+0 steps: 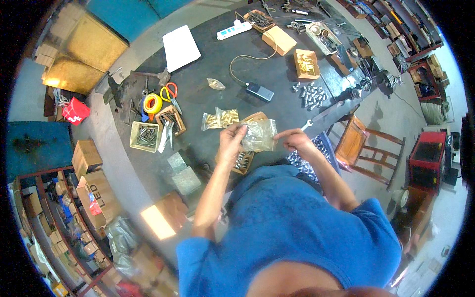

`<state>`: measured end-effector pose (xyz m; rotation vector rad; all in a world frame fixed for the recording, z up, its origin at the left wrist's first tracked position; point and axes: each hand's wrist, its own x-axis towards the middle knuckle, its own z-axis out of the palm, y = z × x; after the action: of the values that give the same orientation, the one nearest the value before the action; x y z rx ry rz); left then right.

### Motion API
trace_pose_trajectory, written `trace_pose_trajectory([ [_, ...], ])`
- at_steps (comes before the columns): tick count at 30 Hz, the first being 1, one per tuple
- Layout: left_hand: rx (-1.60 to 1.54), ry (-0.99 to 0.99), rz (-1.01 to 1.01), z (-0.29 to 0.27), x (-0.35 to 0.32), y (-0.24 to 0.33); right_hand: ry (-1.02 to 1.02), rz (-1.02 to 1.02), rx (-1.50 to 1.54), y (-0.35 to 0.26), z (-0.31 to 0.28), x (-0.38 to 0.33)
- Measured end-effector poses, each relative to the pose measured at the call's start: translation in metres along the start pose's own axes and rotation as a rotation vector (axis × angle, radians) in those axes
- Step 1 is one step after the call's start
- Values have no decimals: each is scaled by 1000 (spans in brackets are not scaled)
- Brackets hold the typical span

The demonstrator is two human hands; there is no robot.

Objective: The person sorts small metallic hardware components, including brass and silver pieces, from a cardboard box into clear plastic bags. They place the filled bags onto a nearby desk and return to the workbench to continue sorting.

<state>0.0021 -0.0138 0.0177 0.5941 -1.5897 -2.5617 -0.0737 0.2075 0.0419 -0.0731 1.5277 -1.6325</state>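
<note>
Your left hand (231, 141) and right hand (296, 140) both pinch a clear plastic bag (259, 135) (small metal parts inside), fingers closed on its edges, just right of the bag of brass pieces (220, 119).

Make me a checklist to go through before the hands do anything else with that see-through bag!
1. Both hands on the clear bag: ok, left hand and right hand pinch its two sides.
2. Bag lifted off the table: ok.
3. Bag mouth open: cannot tell, too crumpled.
4. What is inside the bag: cannot tell.
5. Wooden box of small metal parts close by: ok, right under the left hand.
6. Other bag of brass parts out of the way: ok, lying apart on the table.
</note>
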Motion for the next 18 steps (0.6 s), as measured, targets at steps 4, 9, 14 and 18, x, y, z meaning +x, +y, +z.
trace_pose_trajectory([
  [4,10,23,49,-7,1,-3,-8,6,17,2,-2,4],
  [9,95,95,64,-18,2,6,25,-368,-198,-1,-6,3],
  [14,184,95,83,-27,6,4,-56,-463,-245,-14,-15,1],
  [18,405,143,118,-17,8,17,15,-480,-487,-33,-11,-11],
])
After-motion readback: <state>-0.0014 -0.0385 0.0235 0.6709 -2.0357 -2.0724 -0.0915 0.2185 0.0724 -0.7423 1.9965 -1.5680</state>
